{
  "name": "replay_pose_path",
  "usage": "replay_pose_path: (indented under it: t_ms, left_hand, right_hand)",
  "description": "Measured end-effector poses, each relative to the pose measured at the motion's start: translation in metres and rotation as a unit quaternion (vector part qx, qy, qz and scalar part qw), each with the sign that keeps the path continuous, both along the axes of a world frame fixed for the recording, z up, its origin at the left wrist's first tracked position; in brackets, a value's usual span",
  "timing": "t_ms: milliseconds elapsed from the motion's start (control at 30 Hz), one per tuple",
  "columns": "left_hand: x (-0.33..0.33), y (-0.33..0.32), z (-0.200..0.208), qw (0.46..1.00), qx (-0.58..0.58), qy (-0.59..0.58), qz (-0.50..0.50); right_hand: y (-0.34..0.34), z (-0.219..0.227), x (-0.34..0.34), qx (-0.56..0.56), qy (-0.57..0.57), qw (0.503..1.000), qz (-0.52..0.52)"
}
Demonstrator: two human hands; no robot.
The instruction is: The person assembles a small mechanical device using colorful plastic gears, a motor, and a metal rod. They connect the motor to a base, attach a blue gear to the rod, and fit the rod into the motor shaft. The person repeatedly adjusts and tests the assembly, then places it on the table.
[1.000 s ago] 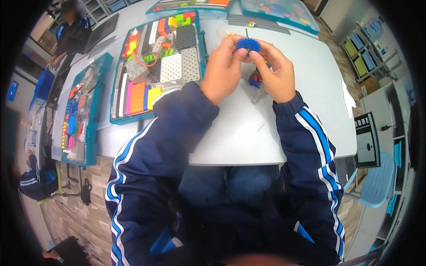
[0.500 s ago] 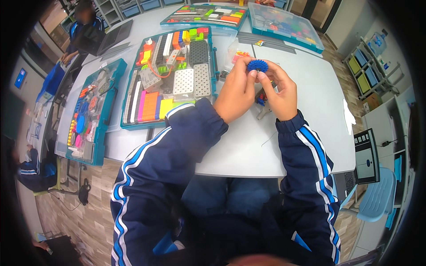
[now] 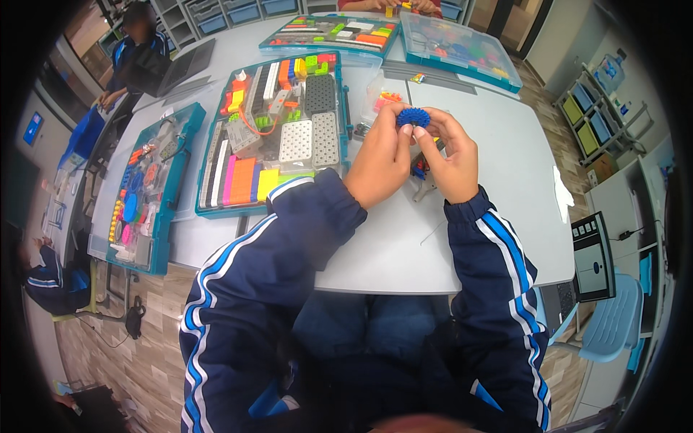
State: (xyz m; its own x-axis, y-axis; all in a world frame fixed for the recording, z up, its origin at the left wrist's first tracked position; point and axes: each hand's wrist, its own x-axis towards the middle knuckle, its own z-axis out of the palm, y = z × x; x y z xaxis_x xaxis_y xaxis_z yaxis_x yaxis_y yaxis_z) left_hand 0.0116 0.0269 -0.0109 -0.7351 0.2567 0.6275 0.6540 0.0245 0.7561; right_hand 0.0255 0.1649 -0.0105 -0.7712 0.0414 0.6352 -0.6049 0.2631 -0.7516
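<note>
A round blue toothed gear (image 3: 413,117) is held up over the table between my two hands. My left hand (image 3: 382,155) closes on it from the left, its thumb pressed near the gear's lower edge. From the other side my right hand (image 3: 453,160) grips it too, the thumb tips almost meeting below it. Whatever the thumbs touch under the gear is too small to make out. Beneath my hands, partly hidden, lies a small assembly with grey, blue and red parts (image 3: 421,177). A clear bag or box with orange pieces (image 3: 388,99) is just beyond my left hand.
A large teal-edged case (image 3: 216,212) of building bricks lies left of my hands, with a smaller parts case (image 3: 163,231) further left. Two more cases (image 3: 328,52) (image 3: 462,61) stand at the far side. A laptop (image 3: 189,65) and other people are around the table.
The view has shifted slightly, so the table sits a little lower in it. The gear has tilted a little and stays between both hands. A person's hands now show at the far edge.
</note>
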Motion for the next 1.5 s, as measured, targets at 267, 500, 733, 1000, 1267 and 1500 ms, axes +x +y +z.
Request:
replay_pose_path:
  t_ms: [267, 500, 733, 1000, 1267, 1500]
  left_hand:
    - [0.0007, 0.0009, -0.0004, 1.0, 0.006, -0.004, -0.005]
    - [0.0003, 0.0007, -0.0002, 1.0, 0.004, -0.003, -0.001]
    - [0.0012, -0.0011, 0.0015, 1.0, 0.01, -0.005, 0.002]
    - [0.0015, -0.0032, 0.0025, 1.0, -0.006, -0.014, 0.016]
    - [0.001, -0.0053, 0.0033, 0.999, -0.016, -0.027, 0.031]
    - [0.0023, -0.0056, 0.0049, 0.998, -0.025, -0.028, 0.046]
  right_hand:
    - [0.0001, -0.0004, 0.0002, -0.024, -0.015, 0.999, 0.021]
    - [0.0001, 0.0, -0.0001, -0.028, -0.02, 0.999, 0.022]
    - [-0.0009, 0.0007, 0.0014, -0.019, -0.021, 0.999, 0.018]
    - [-0.0032, 0.0014, 0.0046, 0.007, -0.019, 1.0, 0.001]
    - [-0.0042, 0.0017, 0.0056, 0.008, -0.024, 1.0, 0.0]
    - [-0.0046, 0.0028, 0.0065, -0.008, -0.039, 0.999, 0.01]
